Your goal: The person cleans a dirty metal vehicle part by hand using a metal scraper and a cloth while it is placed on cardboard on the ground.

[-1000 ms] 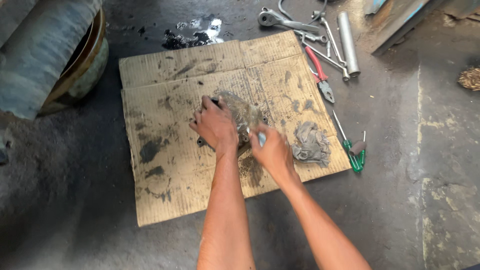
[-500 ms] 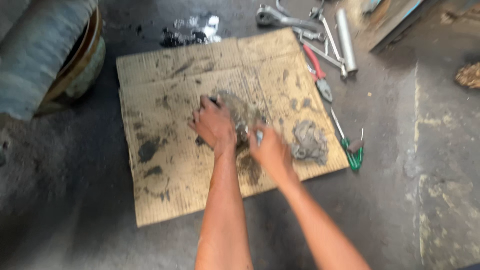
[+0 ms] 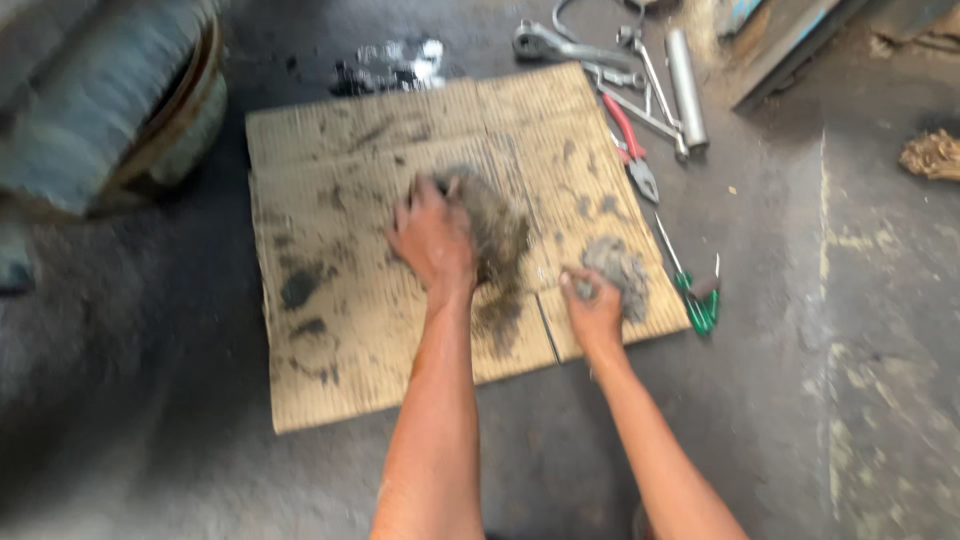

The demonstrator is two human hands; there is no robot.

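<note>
Motion blur smears everything; the grimy grey metal part point(image 3: 492, 228) at the middle of the stained brown cardboard sheet point(image 3: 330, 300) on the floor is half hidden under the left hand point(image 3: 432, 240), which clasps it from above. The right hand point(image 3: 593, 305) closes its fingers on the crumpled grey rag point(image 3: 617, 268) just beside the part.
</note>
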